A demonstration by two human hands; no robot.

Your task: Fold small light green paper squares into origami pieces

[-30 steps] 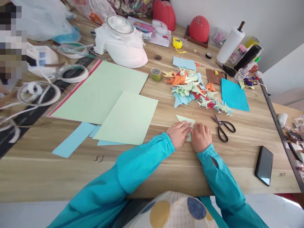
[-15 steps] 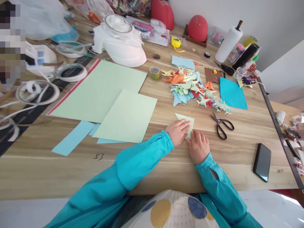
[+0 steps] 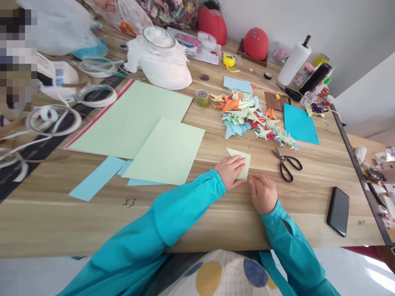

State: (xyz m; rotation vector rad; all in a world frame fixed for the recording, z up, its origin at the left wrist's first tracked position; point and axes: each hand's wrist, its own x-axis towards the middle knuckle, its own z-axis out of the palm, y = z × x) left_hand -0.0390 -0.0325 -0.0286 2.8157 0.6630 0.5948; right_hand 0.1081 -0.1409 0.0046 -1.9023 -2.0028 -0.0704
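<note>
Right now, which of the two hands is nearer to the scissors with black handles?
The right hand. It is at the lower left of the scissors in the view, apart from them. The left hand lies farther left, on the small pale green paper.

Under my left hand [image 3: 231, 170] lies smooth, matt green paper [image 3: 243, 173]; my sleeves [image 3: 182, 213] are softly creased teal cloth. The tabletop [image 3: 222, 222] looks like smooth, grained wood with a faint sheen. On the right, the scissors [image 3: 284, 157] have metal blades, and the smartphone [image 3: 338, 211] has a glossy screen. Farther off, the origami pieces [image 3: 239, 115] are crisp matt paper; the far-left bag [image 3: 58, 26] is thin, translucent plastic.
</note>
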